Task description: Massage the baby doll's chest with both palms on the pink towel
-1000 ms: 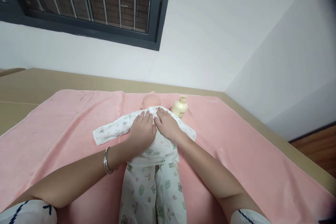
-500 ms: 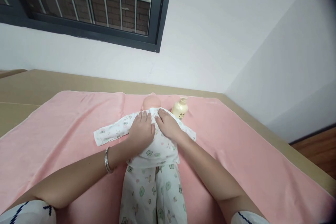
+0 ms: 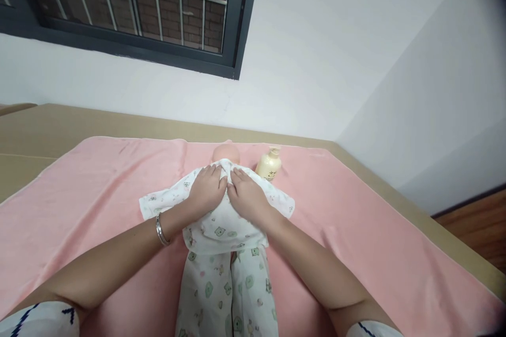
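Observation:
A doll lies on the pink blanket, its bald head at the far end. It wears a white long-sleeved shirt with small green and pink prints, and matching trousers. My left hand, with a silver bangle at the wrist, is on the shirt's upper left, its fingers bent into the cloth near the collar. Close beside it, my right hand has its fingers curled on the cloth right of the collar. Fabric bunches between the two hands. The fingertips are partly hidden in the folds.
A cream pump bottle stands right of the doll's head. The pink blanket covers a tan padded surface that meets a white wall. A dark-framed window with bars is above.
Both hands have gone from lying flatter to curled fingers, drawing closer together. The shirt collar is bunched more, and the hem's left corner has shifted left and up.

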The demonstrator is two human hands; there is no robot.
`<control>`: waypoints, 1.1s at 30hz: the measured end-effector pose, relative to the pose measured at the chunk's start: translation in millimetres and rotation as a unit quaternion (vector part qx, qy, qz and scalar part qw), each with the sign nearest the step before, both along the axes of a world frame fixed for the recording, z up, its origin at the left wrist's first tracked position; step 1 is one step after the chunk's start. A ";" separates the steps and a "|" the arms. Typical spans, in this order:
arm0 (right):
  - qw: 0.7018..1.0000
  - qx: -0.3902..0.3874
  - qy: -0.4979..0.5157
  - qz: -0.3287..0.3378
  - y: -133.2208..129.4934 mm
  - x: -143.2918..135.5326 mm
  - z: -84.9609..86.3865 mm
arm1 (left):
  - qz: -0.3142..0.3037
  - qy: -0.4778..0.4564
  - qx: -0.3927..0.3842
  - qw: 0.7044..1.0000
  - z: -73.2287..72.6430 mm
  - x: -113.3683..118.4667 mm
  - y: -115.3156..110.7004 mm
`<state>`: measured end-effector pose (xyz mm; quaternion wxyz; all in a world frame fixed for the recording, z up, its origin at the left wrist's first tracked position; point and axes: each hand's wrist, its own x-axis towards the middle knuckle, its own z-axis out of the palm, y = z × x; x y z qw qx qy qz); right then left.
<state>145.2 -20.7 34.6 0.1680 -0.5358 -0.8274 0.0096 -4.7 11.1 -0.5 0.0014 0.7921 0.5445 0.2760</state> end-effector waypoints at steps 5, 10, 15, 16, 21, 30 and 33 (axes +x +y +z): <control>0.998 -0.018 0.052 -0.014 21.4 15.0 8.8 | 0.027 -0.065 0.027 0.997 -14.3 4.1 -5.1; 0.997 0.071 0.029 -0.002 7.9 9.8 11.0 | 0.013 -0.144 0.041 0.989 -21.9 2.9 -2.1; 0.997 0.026 0.050 0.052 5.8 1.2 -0.9 | -0.001 -0.227 0.054 0.972 -26.3 0.7 -1.4; 0.997 0.011 0.056 0.055 6.6 1.1 -1.9 | -0.001 -0.232 0.053 0.971 -26.7 0.6 -1.5; 0.991 0.061 0.113 0.044 6.3 3.7 0.9 | -0.007 -0.231 0.048 0.972 -26.1 0.6 -1.5; 0.991 0.068 0.107 0.047 6.6 4.9 1.1 | -0.005 -0.226 0.037 0.973 -22.9 1.1 -2.7; 0.992 0.066 0.102 0.046 7.3 5.5 1.0 | -0.006 -0.222 0.030 0.975 -21.7 0.7 -1.6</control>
